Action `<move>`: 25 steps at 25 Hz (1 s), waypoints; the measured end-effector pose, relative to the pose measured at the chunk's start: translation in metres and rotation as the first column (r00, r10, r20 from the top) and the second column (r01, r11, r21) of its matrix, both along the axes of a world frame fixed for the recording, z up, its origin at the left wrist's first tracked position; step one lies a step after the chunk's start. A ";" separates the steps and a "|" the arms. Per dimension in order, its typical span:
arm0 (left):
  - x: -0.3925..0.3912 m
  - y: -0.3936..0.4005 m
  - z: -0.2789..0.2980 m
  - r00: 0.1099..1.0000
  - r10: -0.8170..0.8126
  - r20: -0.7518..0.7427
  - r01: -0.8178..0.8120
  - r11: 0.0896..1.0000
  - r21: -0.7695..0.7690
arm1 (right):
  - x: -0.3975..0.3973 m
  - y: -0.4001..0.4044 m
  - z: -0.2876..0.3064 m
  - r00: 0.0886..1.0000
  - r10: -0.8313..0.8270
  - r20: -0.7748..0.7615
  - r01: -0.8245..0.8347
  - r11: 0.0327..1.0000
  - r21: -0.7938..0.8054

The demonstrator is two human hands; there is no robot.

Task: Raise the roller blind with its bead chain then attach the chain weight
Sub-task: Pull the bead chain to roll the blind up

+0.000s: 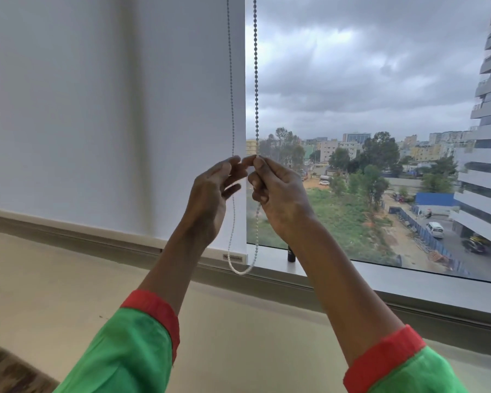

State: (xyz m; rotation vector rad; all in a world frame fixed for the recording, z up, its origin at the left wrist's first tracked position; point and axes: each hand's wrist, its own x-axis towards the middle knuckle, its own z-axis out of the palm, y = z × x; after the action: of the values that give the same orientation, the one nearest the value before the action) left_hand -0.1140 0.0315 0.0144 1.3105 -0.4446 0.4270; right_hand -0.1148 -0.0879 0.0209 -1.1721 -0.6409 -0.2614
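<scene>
A white roller blind [111,109] hangs fully down over the left window pane, its bottom bar [233,258] resting at the sill. The bead chain [256,80] hangs in two strands along the blind's right edge and loops at the bottom [240,271] just above the sill. My right hand [278,194] pinches the right strand between thumb and forefinger. My left hand [210,194] is raised beside the left strand with its fingers apart, its fingertips near the chain. A small dark object [291,255], possibly the chain weight, stands on the sill behind my right forearm.
The grey window sill [380,279] runs along the glass, with a beige ledge [68,279] in front of it. The right pane [380,109] is uncovered and shows buildings, trees and a cloudy sky. Both arms wear green sleeves with red cuffs.
</scene>
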 end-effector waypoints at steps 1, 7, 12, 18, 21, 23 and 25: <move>0.000 0.000 0.012 0.999 -0.008 0.033 0.009 1.000 -0.013 | 0.001 -0.002 -0.005 1.000 0.002 -0.010 -0.002 1.000 -0.003; -0.008 -0.023 0.067 0.993 -0.100 0.067 0.105 0.993 -0.062 | 0.004 -0.002 -0.036 0.992 0.123 -0.001 -0.123 0.992 -0.004; -0.013 -0.028 0.054 0.994 0.094 0.058 -0.087 0.990 -0.107 | 0.016 -0.006 -0.036 0.972 0.236 -0.006 -0.228 0.935 -0.272; -0.025 -0.023 0.018 0.986 0.099 0.132 -0.087 0.992 -0.092 | 0.022 -0.020 0.017 0.996 0.055 -0.075 -0.081 0.912 -0.402; -0.026 -0.025 -0.002 0.989 0.103 0.107 -0.094 0.992 -0.089 | 0.015 -0.005 0.052 0.997 0.070 0.023 -0.065 0.983 -0.170; -0.025 -0.022 -0.012 0.989 0.111 0.092 -0.105 0.992 -0.069 | 0.007 0.006 0.064 0.992 0.113 0.064 -0.109 0.992 -0.066; -0.025 -0.020 -0.017 0.989 0.106 0.107 -0.102 0.994 -0.039 | 0.001 0.016 0.065 0.993 0.097 0.073 -0.096 0.995 -0.012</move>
State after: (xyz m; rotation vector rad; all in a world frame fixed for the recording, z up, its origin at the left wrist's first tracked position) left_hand -0.1387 0.0110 -0.0030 1.2858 -0.4594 0.5932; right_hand -0.1140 -0.0722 0.0858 -1.1403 -0.7618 -0.2203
